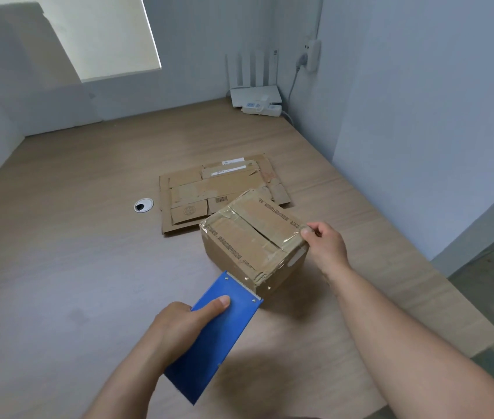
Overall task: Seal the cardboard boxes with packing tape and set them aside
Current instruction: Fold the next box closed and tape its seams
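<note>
Head view. We see the cardboard box (pixel 254 237) standing on the wooden table (pixel 88 267), turned corner-on to us, with flattened cardboard (pixel 218 189) lying just behind it. The left hand (pixel 185 325) wraps around the blue tape dispenser (pixel 218 337), thumb laid flat along its plate. The dispenser's toothed front edge touches the box's nearest corner, low on the side wall. The right hand (pixel 327 246) pinches the box's top right corner between thumb and fingers, which we read as steadying it.

The relation that matters: the box lies ahead and to the right of the dispenser, and its top seam runs from far-left to near-right — roughly crosswise to the dispenser's long axis. The seam's nearer end sits by the right hand, not by the dispenser. We judge that the blade must rise and swing toward that end before a strip can follow the seam. Wrinkled clear tape already crosses the top — whether a strand runs to the dispenser, we cannot tell.
</note>
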Demonstrator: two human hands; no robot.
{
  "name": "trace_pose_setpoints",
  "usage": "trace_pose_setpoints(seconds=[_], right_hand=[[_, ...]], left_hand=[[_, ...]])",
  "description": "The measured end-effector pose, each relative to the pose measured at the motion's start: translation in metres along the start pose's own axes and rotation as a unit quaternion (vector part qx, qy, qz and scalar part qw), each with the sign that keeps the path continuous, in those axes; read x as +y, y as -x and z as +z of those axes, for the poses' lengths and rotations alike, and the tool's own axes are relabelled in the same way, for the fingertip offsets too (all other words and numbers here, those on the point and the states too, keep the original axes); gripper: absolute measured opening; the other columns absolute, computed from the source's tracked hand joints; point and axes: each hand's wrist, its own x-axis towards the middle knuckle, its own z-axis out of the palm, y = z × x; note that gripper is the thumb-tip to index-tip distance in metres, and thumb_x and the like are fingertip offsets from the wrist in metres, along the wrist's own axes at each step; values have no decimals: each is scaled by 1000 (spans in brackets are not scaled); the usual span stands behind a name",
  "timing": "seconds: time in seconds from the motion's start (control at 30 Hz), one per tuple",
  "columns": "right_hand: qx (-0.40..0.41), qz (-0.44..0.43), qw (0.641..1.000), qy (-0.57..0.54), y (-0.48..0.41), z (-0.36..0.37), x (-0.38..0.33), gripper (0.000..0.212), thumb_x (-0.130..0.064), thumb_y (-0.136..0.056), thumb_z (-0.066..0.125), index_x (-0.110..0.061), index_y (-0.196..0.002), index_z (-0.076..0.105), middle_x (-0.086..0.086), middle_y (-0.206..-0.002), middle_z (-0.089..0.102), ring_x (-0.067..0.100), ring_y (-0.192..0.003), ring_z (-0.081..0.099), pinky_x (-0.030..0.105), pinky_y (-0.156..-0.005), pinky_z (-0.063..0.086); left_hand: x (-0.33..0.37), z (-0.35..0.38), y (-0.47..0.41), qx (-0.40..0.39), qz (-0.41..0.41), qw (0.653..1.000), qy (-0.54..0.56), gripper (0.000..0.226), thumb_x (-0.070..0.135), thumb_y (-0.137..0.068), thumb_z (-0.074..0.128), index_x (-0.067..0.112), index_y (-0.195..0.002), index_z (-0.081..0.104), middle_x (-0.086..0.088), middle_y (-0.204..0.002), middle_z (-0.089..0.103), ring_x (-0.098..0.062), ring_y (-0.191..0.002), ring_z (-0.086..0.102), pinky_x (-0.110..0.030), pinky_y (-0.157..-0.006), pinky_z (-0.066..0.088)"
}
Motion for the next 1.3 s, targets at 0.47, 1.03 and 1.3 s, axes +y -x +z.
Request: trace_pose_setpoints(seconds=[0.47,1.03,1.3], right_hand=[[-13,20,1000,12,-2,0,-2,3,-23,-88,59,-22,-86,61,-3,-88,65,24,-90,60,42,-89,47],[-23,21,999,44,1,10,-6,3,-26,-88,58,-23,-89,59,0,-93,64,27,-96,58,45,-91,46],[-13,32,996,77,10,5,-7,10,-28,-90,56,-22,-82,54,-1,-90,61,27,-98,55,44,-92,43]], left_hand=[[28,-22,5,-69,-67,995,-25,62,70,-64,70,18,-97,69,-4,-89,74,-22,-80,72,-32,-79,54],[56,-8,1,31,-79,984,-156,53,64,-81,59,17,-103,51,-4,-104,52,-22,-92,53,-32,-82,41],[44,0,-7,158,-49,846,-507,27,33,-92,48,21,-112,61,4,-110,63,-18,-103,60,-26,-78,45]])
